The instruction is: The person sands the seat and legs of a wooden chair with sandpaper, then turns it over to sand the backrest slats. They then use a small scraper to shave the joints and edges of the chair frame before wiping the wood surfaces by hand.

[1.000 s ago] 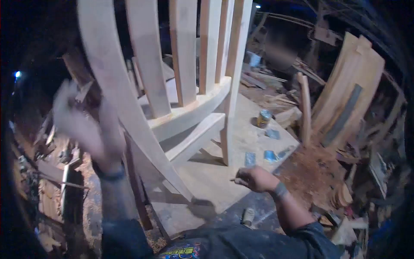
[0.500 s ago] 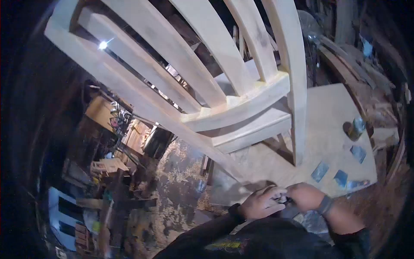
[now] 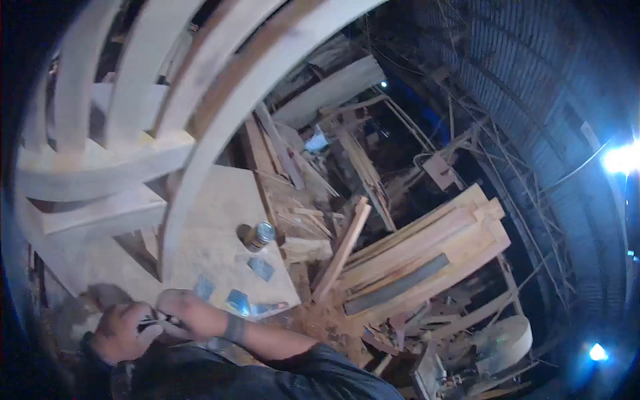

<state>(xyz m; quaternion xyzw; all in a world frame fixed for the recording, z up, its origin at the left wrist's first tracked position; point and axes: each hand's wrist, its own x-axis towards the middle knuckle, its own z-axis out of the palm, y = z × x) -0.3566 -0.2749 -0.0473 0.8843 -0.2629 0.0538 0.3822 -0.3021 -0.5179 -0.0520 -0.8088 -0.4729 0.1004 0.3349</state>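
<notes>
My left hand and my right hand meet at the lower left, close to my body. Both have their fingers bent around something small that I cannot make out. Just beyond them, a pale wooden chair with a curved slatted back stands on a light board. On that board lie flat bluish-grey pieces that look like sandpaper, near my right forearm. A small can stands behind them. The chair's top is cut off by the view.
A stack of planks lies to the right, with an upright wooden piece before it. Scrap wood and sawdust cover the ground. A pale rounded object is at lower right. A bright lamp shines beside a corrugated sheet wall.
My view has swung to the right, so the chair and hands now appear farther left and the plank stack has come into view. The hands remain together.
</notes>
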